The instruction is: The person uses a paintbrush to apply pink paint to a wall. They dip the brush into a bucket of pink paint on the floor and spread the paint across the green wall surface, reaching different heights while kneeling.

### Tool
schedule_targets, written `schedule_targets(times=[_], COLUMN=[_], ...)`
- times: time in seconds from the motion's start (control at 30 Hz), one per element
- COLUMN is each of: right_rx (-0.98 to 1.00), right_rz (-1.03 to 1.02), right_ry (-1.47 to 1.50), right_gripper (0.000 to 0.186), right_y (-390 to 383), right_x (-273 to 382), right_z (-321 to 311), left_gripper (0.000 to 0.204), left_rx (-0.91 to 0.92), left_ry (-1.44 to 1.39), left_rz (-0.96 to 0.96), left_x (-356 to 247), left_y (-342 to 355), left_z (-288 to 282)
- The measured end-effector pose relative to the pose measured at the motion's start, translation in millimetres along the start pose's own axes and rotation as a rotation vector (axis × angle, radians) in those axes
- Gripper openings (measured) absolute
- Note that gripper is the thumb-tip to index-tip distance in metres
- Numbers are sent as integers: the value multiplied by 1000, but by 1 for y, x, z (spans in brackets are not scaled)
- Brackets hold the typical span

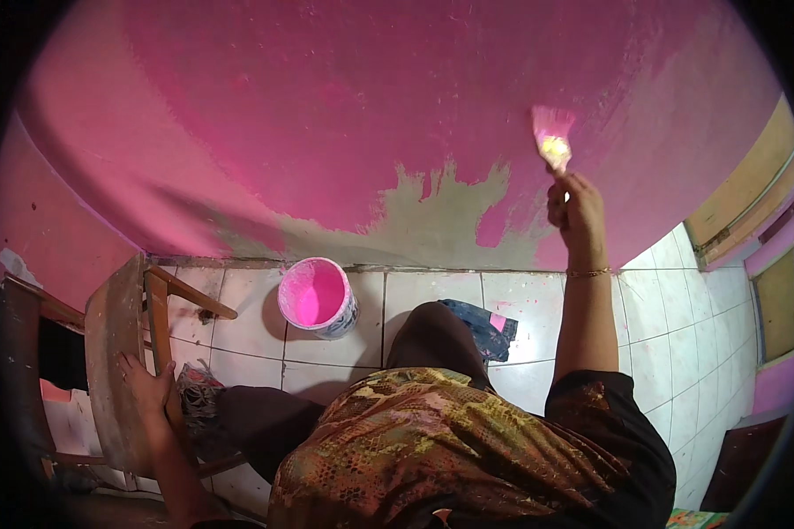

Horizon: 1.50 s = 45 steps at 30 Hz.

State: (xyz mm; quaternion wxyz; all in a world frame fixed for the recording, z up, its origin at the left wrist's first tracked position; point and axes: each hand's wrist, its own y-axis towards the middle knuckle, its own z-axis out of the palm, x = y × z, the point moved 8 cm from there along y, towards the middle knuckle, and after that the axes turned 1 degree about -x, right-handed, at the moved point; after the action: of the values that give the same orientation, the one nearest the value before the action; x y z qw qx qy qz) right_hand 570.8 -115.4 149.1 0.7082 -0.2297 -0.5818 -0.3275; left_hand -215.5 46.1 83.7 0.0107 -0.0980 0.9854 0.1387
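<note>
My right hand (580, 208) is raised in front of the pink wall (344, 97), its fingers closed round the handle of a wide paintbrush (552, 134). The brush points upward, with pink bristles against or very near the painted surface; its ferrule shines brightly. Below and left of it, a bare grey patch (441, 212) with ragged edges shows low on the wall. At the left, my left hand (148, 384) lies with fingers apart on the board of a wooden stool or bench (115, 317), holding nothing. A white bucket (344, 324) containing bright pink paint stands on the floor between my hands.
White floor tiles (423, 289) meet the wall's foot, some spotted pink. A dark blue cloth (476, 328) lies by my knee. Greyish rags (199, 392) are beside the wooden legs. Door-like tan panels (750, 181) stand at the far right.
</note>
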Motion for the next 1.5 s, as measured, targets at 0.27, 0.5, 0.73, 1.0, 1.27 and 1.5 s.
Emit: schedule_targets(times=[0.27, 0.5, 0.73, 1.0, 1.27, 1.5], right_rx=[-142, -666, -269, -144, -469, -519], right_rz=[-339, -795, -417, -252, -763, -1062], right_ry=[-698, -1403, -1516, -1543, -1110, -1173], right_gripper=[29, 44, 44, 32, 29, 28], right_y=[-35, -17, -10, 6, -1, 16], right_x=[5, 130, -24, -2, 181, 101], right_z=[-57, -30, -71, -83, -53, -66], left_gripper=[101, 102, 102, 102, 105, 106], left_rx=[-1, -2, -10, 39, 34, 25], left_ry=[-32, 12, 24, 48, 53, 95], left_rz=[12, -11, 4, 4, 7, 16], left_x=[-8, -5, 7, -4, 1, 5], left_y=[-2, -6, -2, 2, 2, 4], left_z=[-3, -6, 2, 0, 2, 5])
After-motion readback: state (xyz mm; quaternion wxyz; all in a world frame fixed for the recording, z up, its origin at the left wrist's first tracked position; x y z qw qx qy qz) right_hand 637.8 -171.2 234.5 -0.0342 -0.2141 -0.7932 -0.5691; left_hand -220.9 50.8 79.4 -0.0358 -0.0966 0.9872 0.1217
